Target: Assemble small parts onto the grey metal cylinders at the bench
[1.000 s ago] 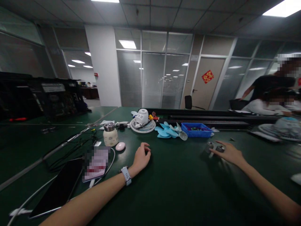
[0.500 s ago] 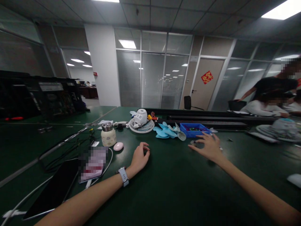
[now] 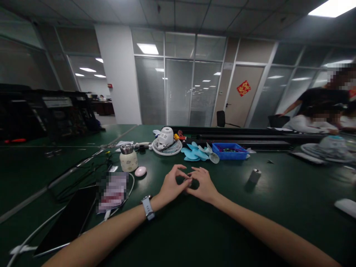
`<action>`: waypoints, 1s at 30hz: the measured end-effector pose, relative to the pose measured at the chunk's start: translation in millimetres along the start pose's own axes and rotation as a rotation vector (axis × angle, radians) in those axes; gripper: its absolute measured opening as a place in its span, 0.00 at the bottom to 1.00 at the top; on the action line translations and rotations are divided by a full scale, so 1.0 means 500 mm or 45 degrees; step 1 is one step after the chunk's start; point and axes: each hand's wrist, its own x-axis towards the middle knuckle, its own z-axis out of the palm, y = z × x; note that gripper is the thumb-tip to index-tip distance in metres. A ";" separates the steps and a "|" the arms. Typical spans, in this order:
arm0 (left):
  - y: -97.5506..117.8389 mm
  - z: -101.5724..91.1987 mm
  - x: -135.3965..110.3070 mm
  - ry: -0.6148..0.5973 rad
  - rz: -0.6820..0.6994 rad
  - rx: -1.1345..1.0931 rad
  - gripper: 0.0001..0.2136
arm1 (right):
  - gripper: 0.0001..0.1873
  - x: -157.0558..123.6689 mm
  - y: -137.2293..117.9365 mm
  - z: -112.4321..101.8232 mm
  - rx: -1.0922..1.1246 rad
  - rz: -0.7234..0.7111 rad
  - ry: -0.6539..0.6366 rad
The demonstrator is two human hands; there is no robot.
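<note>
My left hand and my right hand meet above the green table, fingertips together in a pinch. Between them shows a sliver of a small, greyish part, mostly covered by the fingers, so its kind cannot be made out. A silver metal cylinder, which looks like a small motor, stands to the right beyond my right forearm. Behind the hands lie light-blue fan blades with a translucent blade. A white fan housing rests on a round white grille.
A blue tray holds small mixed parts. On the left are a cream jar, a pale pink oval object, a phone, a dark tablet and cables. Black rails run along the back. Other people sit and stand at the right.
My right hand has come left from near the blue tray, carrying the small part to my left hand. The left fingers now pinch at it. The silver cylinder has come into view.
</note>
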 end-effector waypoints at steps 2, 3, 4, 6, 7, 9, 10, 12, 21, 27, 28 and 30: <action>0.006 -0.006 0.009 -0.025 -0.033 -0.027 0.21 | 0.15 -0.005 0.000 0.009 0.035 0.040 0.020; 0.009 -0.010 0.014 -0.017 -0.045 -0.038 0.22 | 0.15 -0.008 -0.002 0.012 0.047 0.060 0.034; 0.010 -0.014 0.019 0.018 -0.049 -0.044 0.22 | 0.16 -0.010 -0.005 0.014 0.053 0.076 0.045; 0.004 -0.022 0.028 0.129 -0.040 -0.039 0.22 | 0.18 -0.012 -0.012 0.014 0.057 0.098 0.067; -0.005 -0.026 0.031 0.177 -0.042 -0.030 0.22 | 0.19 -0.012 -0.016 0.012 0.054 0.106 0.075; -0.035 -0.030 0.034 0.165 -0.079 0.012 0.23 | 0.19 -0.012 -0.024 0.006 0.041 0.115 0.072; -0.054 -0.030 0.033 0.100 -0.137 0.031 0.24 | 0.19 -0.012 -0.027 0.003 0.035 0.119 0.063; -0.089 -0.028 0.028 -0.062 -0.269 0.057 0.24 | 0.20 -0.012 -0.034 -0.003 0.041 0.121 0.035; -0.108 -0.021 0.014 -0.104 -0.212 0.058 0.22 | 0.17 -0.006 -0.035 -0.041 0.266 0.183 -0.049; -0.114 -0.026 0.020 0.020 -0.334 0.102 0.16 | 0.19 0.018 0.126 -0.200 -0.164 0.477 -0.040; -0.112 -0.026 0.020 0.023 -0.340 0.114 0.15 | 0.19 0.022 0.161 -0.230 -0.347 0.546 -0.082; -0.109 -0.025 0.021 0.030 -0.354 0.141 0.15 | 0.18 0.029 0.224 -0.281 -0.643 0.697 -0.184</action>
